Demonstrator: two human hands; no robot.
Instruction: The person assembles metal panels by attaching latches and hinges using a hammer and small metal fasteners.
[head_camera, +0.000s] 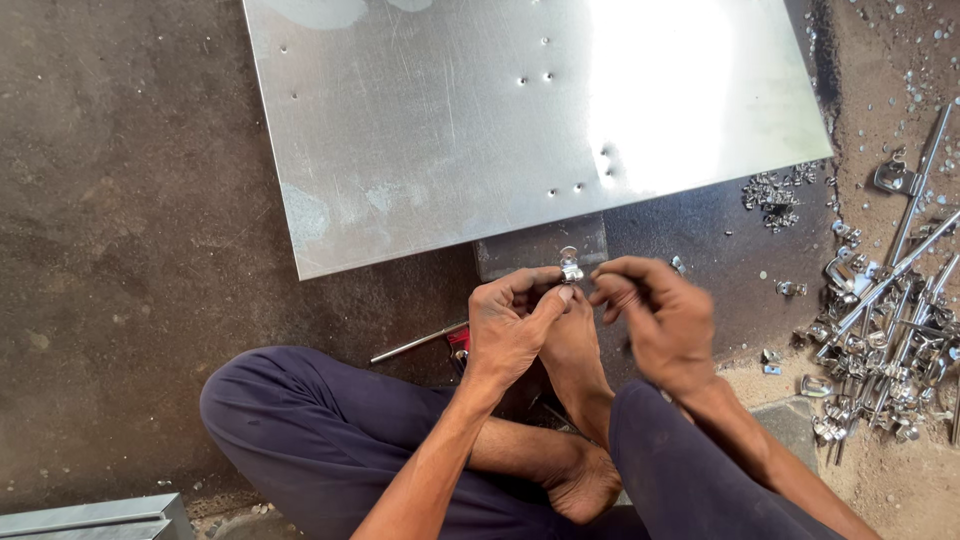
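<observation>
Dark blue trousers (320, 440) cover the person's folded legs at the bottom of the view, with a bare foot (572, 350) tucked between the knees and pointing up toward the hands. Just above the toes, the left hand (508, 325) has its grip closed on a small shiny metal fitting (570, 266), pinched between thumb and forefinger so that its upper part sticks out above the fingertips. The right hand (655, 315) sits just beside it, fingers curled inward and blurred; its fingertips are near the fitting, but I cannot tell whether they touch it or pinch anything of their own.

Beyond the hands, a large flat metal sheet (450, 130) lies on the dark floor (120, 250), dotted with small holes and glaring white where light strikes it at the right. Its near edge rests over a small grey block (520, 250) directly behind the fitting.

A thin metal rod (415, 343) lies on the floor left of the left hand, close to the knee, with something red (458, 338) at its inner end, mostly hidden. Well apart to the right, a heap of long threaded rods and shiny clamps (885, 330) spreads over sandy ground, and a smaller scatter of bright metal bits (775, 190) lies at the sheet's right corner.
</observation>
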